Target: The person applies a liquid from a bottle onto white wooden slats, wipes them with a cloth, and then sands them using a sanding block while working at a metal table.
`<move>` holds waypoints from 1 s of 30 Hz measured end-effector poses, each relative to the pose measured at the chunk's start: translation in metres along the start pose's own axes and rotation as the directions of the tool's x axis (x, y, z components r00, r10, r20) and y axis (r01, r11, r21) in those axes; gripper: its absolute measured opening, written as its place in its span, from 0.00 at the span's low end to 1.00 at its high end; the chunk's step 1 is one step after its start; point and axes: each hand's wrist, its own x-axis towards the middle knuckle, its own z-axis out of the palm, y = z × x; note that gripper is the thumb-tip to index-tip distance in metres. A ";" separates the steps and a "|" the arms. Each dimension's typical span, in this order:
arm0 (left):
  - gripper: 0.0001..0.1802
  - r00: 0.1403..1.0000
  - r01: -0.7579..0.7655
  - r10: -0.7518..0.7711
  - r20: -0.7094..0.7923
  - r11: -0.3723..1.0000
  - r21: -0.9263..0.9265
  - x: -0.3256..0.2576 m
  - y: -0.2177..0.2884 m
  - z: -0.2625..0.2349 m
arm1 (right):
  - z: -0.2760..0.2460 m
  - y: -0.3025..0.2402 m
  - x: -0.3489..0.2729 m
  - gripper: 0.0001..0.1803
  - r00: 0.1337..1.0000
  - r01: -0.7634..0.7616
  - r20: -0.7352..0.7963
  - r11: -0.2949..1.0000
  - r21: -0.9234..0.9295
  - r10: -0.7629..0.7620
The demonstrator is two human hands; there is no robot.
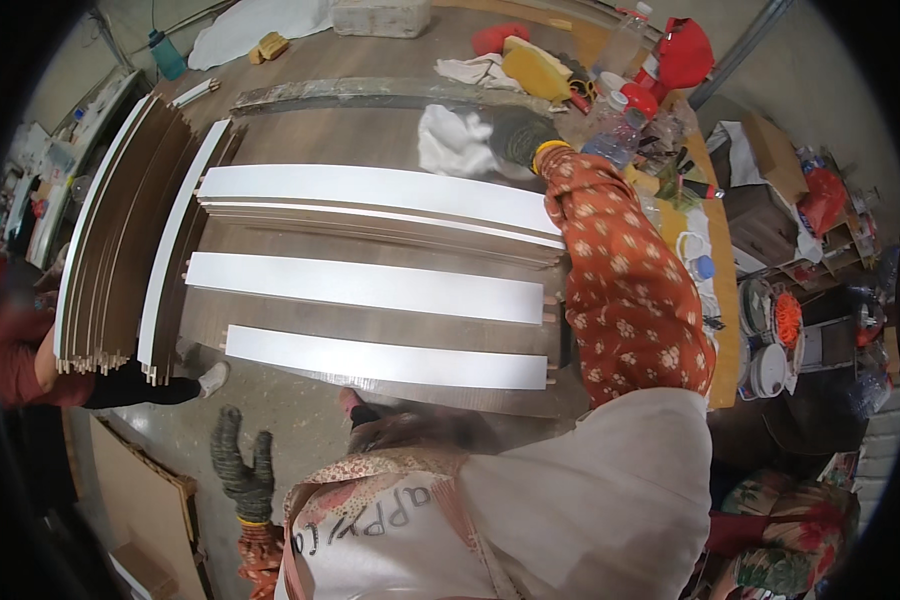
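Observation:
My right hand, in a dark grey-green knit glove, reaches across to the far side of the table and grips a crumpled white cloth. Low at the left, away from the tabletop, my gloved left hand is raised and holds nothing, its fingers apart. Nearest me on the table lies a white slat with short pegs at its ends. Beyond it is a second white slat. A stack of white slats lies just short of the cloth, partly covered by my right sleeve.
Upright rows of slats stand along the table's left side. A grey bar crosses the far part. Bottles, a yellow cloth and red bags crowd the far right. Another person is at the left; a cardboard sheet leans below.

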 end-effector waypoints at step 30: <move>0.12 0.540 -0.188 -0.836 -0.100 -0.004 -0.982 -0.021 -0.033 -0.094 | 0.035 0.122 -0.102 0.23 0.972 -0.128 -0.167 0.970 0.207 0.164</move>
